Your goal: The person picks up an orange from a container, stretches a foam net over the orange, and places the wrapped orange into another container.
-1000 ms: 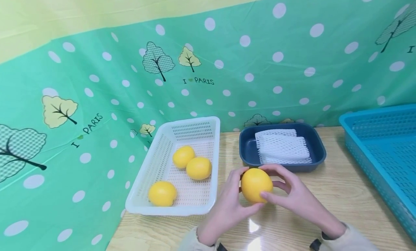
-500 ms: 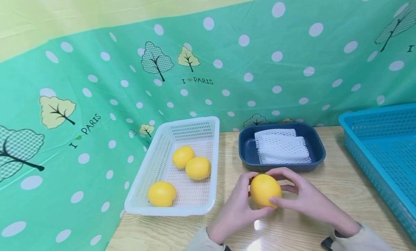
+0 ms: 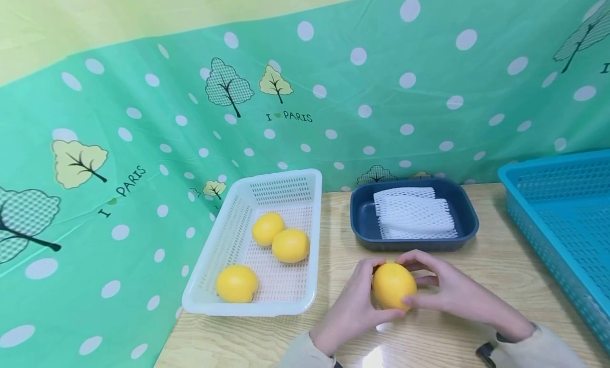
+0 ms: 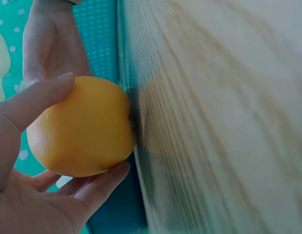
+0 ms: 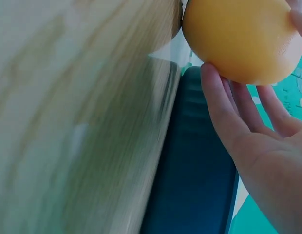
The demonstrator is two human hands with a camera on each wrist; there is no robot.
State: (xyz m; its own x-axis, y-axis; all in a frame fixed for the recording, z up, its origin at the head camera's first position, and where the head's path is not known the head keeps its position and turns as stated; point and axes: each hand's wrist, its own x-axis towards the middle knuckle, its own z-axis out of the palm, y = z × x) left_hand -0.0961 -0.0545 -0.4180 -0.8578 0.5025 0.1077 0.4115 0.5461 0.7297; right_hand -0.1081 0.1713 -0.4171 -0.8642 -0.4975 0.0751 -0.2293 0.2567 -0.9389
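Both hands hold a round yellow fruit (image 3: 393,286) between them, in front of the dark blue tray (image 3: 414,244). My left hand (image 3: 355,302) grips its left side, with the thumb along the near side. My right hand (image 3: 450,291) grips the right side, fingers behind and thumb in front. In the left wrist view the fruit (image 4: 83,129) shows a dimple facing the tabletop (image 4: 214,122); it sits on the table or very close above it. White foam nets (image 3: 414,215) lie flat in the tray.
At the left, a white basket (image 3: 312,272) holds several similar fruits (image 3: 290,246). A blue basket (image 3: 538,220) stands at the right edge. Behind everything hangs a green dotted cloth (image 3: 333,114).
Both hands have carried the fruit a little to the right and toward the person, down toward the tabletop. The baskets and tray have stayed put.
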